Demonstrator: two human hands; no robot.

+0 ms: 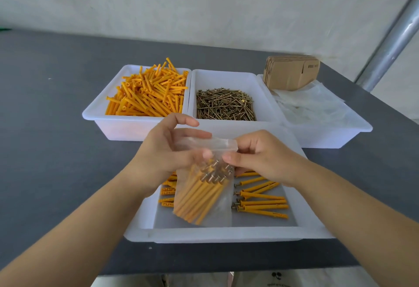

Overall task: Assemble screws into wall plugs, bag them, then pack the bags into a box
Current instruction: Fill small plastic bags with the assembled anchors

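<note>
A person's left hand [169, 150] and right hand [258, 155] are both pinching the top of a clear bag [204, 187] (filled with orange plugs and screws), holding it above a white tray [217, 234].

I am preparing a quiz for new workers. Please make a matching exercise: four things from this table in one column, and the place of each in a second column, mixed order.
Things:
1. loose orange wall plugs
2. loose screws
3. flat cardboard boxes
4. filled plastic bag

Places:
A. back right tray, on the empty bags
B. held by the left hand and right hand, above the near tray
C. back left tray
D. back middle tray

Pairs: 1-C, 2-D, 3-A, 4-B
</note>
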